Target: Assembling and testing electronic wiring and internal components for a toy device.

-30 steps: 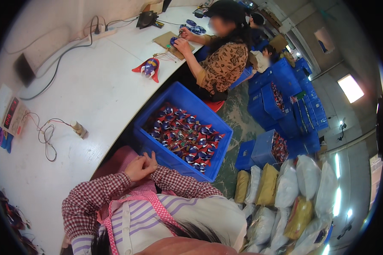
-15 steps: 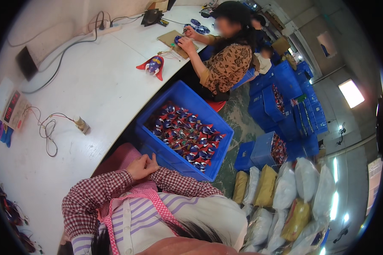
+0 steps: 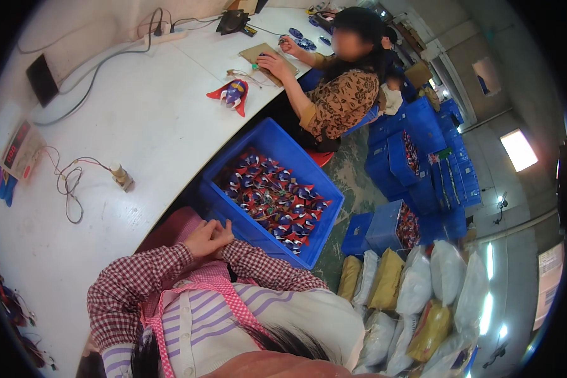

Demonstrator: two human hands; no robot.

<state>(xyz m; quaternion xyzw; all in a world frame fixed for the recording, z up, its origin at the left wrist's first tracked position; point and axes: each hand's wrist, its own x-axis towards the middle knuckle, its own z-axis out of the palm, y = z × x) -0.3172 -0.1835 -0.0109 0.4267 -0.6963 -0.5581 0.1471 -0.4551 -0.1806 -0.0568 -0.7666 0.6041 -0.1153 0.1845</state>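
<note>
My left hand [image 3: 201, 240] rests over my right hand [image 3: 223, 234] in my lap, beside the near side of a large blue crate [image 3: 258, 236]. The left fingers are folded in against the right hand, and no object shows in them. Most of my right hand is hidden under the left, so its fingers cannot be made out fully. Inside the crate lie many red, purple and white toy parts [image 3: 277, 195] with thin wires. A pink apron [image 3: 217, 277] and checked sleeves [image 3: 123, 280] cover my lap and forearms.
On the white table [image 3: 151, 126] lie a winged toy part [image 3: 234, 94], a wired connector [image 3: 121, 177] and a meter with a red display [image 3: 17, 151]. A co-worker [image 3: 343, 88] works over a brown board [image 3: 258, 57]. Filled sacks [image 3: 384, 280] and stacked blue crates [image 3: 425, 126] stand at right.
The view has shifted slightly. My hands stay together in my lap. The co-worker's hands have moved a little over the board.
</note>
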